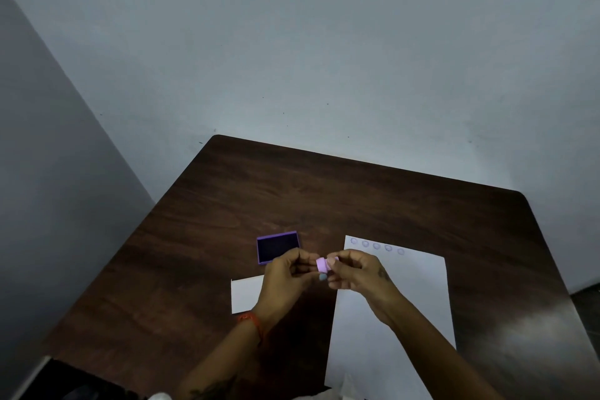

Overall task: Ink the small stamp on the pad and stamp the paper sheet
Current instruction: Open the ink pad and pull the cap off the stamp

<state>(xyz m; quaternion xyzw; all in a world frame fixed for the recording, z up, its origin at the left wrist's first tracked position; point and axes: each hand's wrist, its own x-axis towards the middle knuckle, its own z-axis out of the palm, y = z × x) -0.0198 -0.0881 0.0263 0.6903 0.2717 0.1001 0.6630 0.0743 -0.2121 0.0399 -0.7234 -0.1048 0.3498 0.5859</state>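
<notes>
Item: stamp [323, 265], small, pale purple, held in the air between my two hands, nearer me than the pad and just left of the sheet's top corner. Left hand [289, 273]: fingers curled together, tips pinching the stamp's left side; an orange band [250, 321] sits on that wrist. Right hand [355, 271]: fingers bent and pressed close, thumb and forefinger pinching the stamp's right side from above. Item: pad [278, 247], square, purple frame with dark ink face, uncovered, flat on the table [357, 198], just beyond my left hand and apart from the stamp. Item: sheet [415, 286], white, lying right of the pad, running from the table's middle toward me under my right forearm; five faint round marks [376, 246] in a row along its far edge. Item: white card [245, 294], smaller, on the near side of the pad, partly covered by my left hand; what it is I cannot tell.
</notes>
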